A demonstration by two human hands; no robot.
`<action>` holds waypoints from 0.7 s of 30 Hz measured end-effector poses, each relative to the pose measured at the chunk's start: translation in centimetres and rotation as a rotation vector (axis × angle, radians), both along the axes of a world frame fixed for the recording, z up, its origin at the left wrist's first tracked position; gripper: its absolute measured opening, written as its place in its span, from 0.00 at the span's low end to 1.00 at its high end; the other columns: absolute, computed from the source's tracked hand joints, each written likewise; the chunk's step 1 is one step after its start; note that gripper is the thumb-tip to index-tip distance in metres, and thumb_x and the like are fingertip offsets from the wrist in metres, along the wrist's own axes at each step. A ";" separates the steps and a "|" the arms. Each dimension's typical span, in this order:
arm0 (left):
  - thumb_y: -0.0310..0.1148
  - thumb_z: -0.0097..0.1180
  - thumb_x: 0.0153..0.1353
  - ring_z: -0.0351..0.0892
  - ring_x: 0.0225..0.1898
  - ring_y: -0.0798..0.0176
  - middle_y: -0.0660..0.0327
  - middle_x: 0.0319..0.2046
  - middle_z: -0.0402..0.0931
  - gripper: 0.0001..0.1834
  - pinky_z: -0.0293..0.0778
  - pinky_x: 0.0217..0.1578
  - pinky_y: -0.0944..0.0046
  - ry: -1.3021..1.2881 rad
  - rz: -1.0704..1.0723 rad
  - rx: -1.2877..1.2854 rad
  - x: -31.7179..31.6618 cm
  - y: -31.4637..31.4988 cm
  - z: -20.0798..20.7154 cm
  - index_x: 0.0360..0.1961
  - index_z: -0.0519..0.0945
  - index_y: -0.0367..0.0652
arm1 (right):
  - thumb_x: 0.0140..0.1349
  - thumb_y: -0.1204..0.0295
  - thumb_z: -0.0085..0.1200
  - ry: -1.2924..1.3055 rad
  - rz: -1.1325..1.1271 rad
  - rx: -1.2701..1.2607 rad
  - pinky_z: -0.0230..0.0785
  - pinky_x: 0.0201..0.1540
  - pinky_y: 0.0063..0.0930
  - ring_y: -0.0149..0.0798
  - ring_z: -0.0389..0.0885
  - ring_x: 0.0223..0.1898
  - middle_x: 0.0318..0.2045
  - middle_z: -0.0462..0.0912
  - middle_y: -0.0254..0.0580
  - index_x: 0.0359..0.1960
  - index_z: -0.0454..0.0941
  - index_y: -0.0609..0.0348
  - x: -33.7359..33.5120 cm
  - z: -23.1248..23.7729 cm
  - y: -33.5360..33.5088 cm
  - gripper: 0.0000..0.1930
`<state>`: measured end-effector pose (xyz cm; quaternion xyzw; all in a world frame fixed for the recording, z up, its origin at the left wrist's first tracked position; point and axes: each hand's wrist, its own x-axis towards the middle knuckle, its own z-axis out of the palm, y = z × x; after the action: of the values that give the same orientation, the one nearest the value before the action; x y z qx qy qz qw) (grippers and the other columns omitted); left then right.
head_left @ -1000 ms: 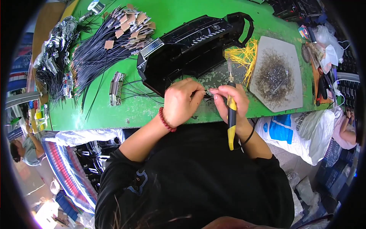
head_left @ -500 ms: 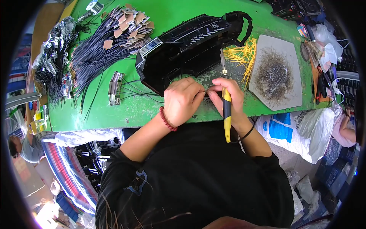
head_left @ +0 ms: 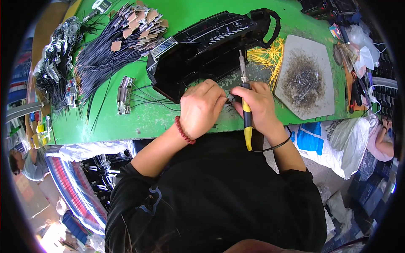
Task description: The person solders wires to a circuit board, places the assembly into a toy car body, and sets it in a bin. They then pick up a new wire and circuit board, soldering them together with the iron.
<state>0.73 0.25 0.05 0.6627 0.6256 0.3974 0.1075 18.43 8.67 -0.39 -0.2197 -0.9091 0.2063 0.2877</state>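
My right hand point(head_left: 260, 104) is closed round a yellow and black soldering iron point(head_left: 247, 122), its metal tip pointing away from me over the black plastic housing point(head_left: 198, 52). My left hand point(head_left: 200, 106), with a red bead bracelet at the wrist, is closed in a pinch close beside it. A small greyish part point(head_left: 230, 99) shows between the hands, too small and covered to name. Thin black wires point(head_left: 154, 100) run from a silver-and-dark metal piece point(head_left: 125, 95) on the left toward my left hand, where their ends are hidden.
Bundled black wires point(head_left: 99, 63) with brown pads and a pile of metal parts point(head_left: 55, 69) lie at the left. A solder spool point(head_left: 101, 5) stands behind. Yellow wires point(head_left: 270, 57) lie beside a debris-covered grey board point(head_left: 303, 80). A white sack point(head_left: 337, 143) sits below the right table edge.
My right hand has drawn slightly to the right, away from my left fingers, and the iron leans more to the left. The left hand stays nearly in place.
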 end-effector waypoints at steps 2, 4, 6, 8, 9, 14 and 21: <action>0.25 0.62 0.47 0.77 0.29 0.56 0.61 0.27 0.73 0.06 0.74 0.31 0.59 0.059 0.000 0.001 0.2 0.2 0.1 0.25 0.77 0.43 | 0.42 0.76 0.66 -0.005 -0.043 0.020 0.63 0.39 0.37 0.43 0.75 0.33 0.27 0.79 0.35 0.44 0.78 0.51 -0.2 -0.1 -0.5 0.23; 0.24 0.63 0.47 0.78 0.29 0.56 0.61 0.28 0.74 0.05 0.74 0.29 0.60 0.087 0.010 0.001 0.3 0.2 -0.2 0.25 0.77 0.42 | 0.43 0.74 0.64 0.008 -0.106 0.072 0.62 0.36 0.37 0.41 0.75 0.31 0.23 0.77 0.32 0.46 0.77 0.50 -0.8 -0.3 -1.2 0.23; 0.24 0.63 0.47 0.78 0.28 0.56 0.62 0.29 0.75 0.05 0.74 0.28 0.61 0.112 0.018 0.003 0.5 0.3 -0.6 0.24 0.78 0.42 | 0.41 0.75 0.66 0.012 -0.133 0.074 0.61 0.37 0.37 0.42 0.74 0.30 0.24 0.77 0.33 0.44 0.78 0.52 -1.0 -0.3 -1.8 0.23; 0.24 0.62 0.46 0.78 0.28 0.58 0.62 0.28 0.75 0.04 0.74 0.27 0.62 0.136 0.051 -0.006 0.7 0.3 -0.8 0.23 0.78 0.43 | 0.42 0.74 0.64 0.011 -0.183 0.110 0.60 0.35 0.36 0.40 0.75 0.30 0.23 0.76 0.32 0.45 0.77 0.51 -1.1 -0.4 -2.0 0.23; 0.24 0.62 0.46 0.78 0.28 0.58 0.62 0.28 0.75 0.04 0.74 0.27 0.62 0.137 0.049 -0.006 0.8 0.4 -0.9 0.23 0.78 0.43 | 0.42 0.74 0.64 0.012 -0.185 0.109 0.60 0.35 0.36 0.40 0.75 0.30 0.23 0.76 0.32 0.45 0.77 0.51 -1.1 -0.4 -2.1 0.23; 0.26 0.61 0.48 0.77 0.24 0.56 0.61 0.26 0.73 0.04 0.73 0.24 0.60 0.182 0.053 -0.084 1.0 0.9 -0.7 0.21 0.77 0.43 | 0.42 0.75 0.64 0.005 -0.193 0.075 0.59 0.35 0.35 0.39 0.74 0.29 0.23 0.76 0.33 0.45 0.77 0.51 -1.0 -0.4 -2.1 0.23; 0.27 0.60 0.49 0.78 0.24 0.53 0.59 0.25 0.73 0.06 0.73 0.23 0.57 0.224 0.007 -0.166 1.4 1.8 0.2 0.19 0.76 0.43 | 0.58 0.74 0.60 0.273 -0.228 -0.242 0.70 0.37 0.30 0.35 0.84 0.30 0.32 0.85 0.35 0.53 0.76 0.54 2.6 -1.4 -1.0 0.20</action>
<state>2.09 2.04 0.28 0.6898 0.6665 0.2680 0.0899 20.98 7.63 -1.79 -0.3239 -0.7996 0.3079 0.4011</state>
